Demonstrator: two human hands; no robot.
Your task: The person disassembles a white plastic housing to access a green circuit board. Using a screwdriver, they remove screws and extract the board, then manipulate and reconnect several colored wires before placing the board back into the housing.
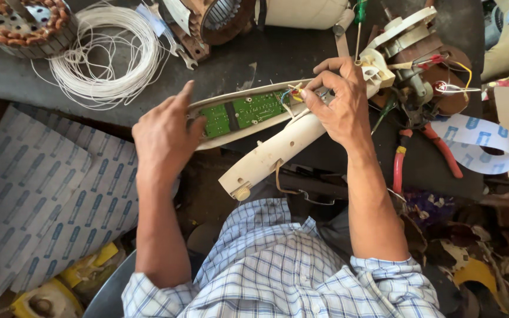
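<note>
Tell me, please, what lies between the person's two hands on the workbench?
In the head view, a green circuit board sits inside the open cream housing, spanning from the left hand to the right hand.

The left hand (163,132) steadies the end of an opened cream plastic housing (266,154) on the dark counter (278,53), beside its green circuit board (244,112). The right hand (340,106) pinches thin wires (293,94) at the board's far end. Red-handled pliers (425,154) lie just right; a white wire coil (110,53) sits upper left.

Circuit board (241,112) in casing (266,154); wire coil (110,56) behind-left.
</note>
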